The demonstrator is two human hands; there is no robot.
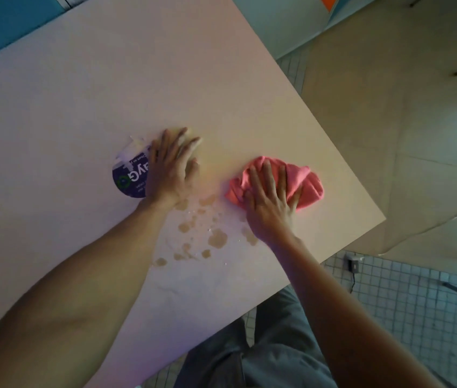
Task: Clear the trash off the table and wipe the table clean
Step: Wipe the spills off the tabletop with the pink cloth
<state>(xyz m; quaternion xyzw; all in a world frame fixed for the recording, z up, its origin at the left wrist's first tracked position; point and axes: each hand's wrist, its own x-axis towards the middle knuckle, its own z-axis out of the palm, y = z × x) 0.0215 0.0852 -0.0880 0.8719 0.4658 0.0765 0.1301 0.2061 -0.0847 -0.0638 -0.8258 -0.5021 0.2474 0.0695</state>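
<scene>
Seemingly the job is at its midpoint: no loose trash shows on the white desk [67, 102], so the clearing part looks done as far as this view reaches, while the wiping has barely bitten into the mess. A scatter of brown spill blotches [217, 238] lies wet on the desk between the two forearms, nearer the body than either hand, and none of it looks smeared or lifted. The right hand [270, 200] lies flat on a crumpled pink cloth [305, 183], its grip wide, fingers spread and pressing down rather than curled round the fabric; the cloth sits just beyond the blotches, toward the desk's right edge. The left hand [172, 169] is also open, fingers straight, palm resting on the desk and overlapping a round purple sticker [129, 175] whose upper part is torn and peeling; whether that counts as trash to remove I cannot tell. For room, the desk surface is wide and bare to the left and far side, so long strokes that way are free. The right corner and near edge are close to the cloth, with tiled floor [406, 303] below, so a sweep outward could push liquid over the edge.
</scene>
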